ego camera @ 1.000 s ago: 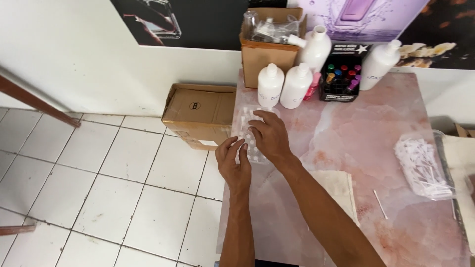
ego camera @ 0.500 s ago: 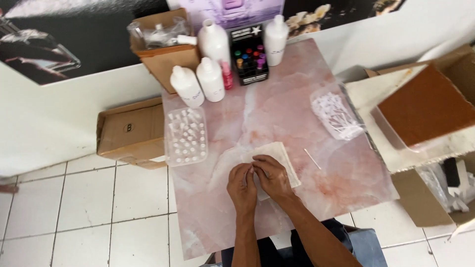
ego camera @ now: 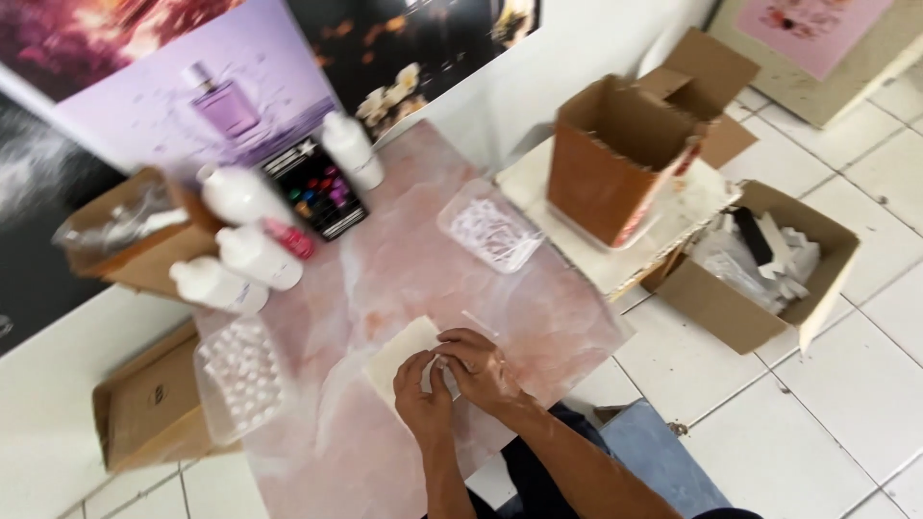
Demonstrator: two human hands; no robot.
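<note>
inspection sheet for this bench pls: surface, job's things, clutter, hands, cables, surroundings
Surface: pink marbled tabletop, crowded at the far edge.
Job's things: small pale item pinched between both hands, too small to tell what it is; cream cloth lies under the hands.
Clutter: white bottles; black box with coloured dots; clear tray of small vials at the table's left edge; clear bag of white bits; thin stick.
Hands: left hand and right hand touch, fingers closed on the item.
Cables: nothing seen.
Surroundings: open cardboard boxes on the white tile floor and a side stand; posters on the wall.
</note>
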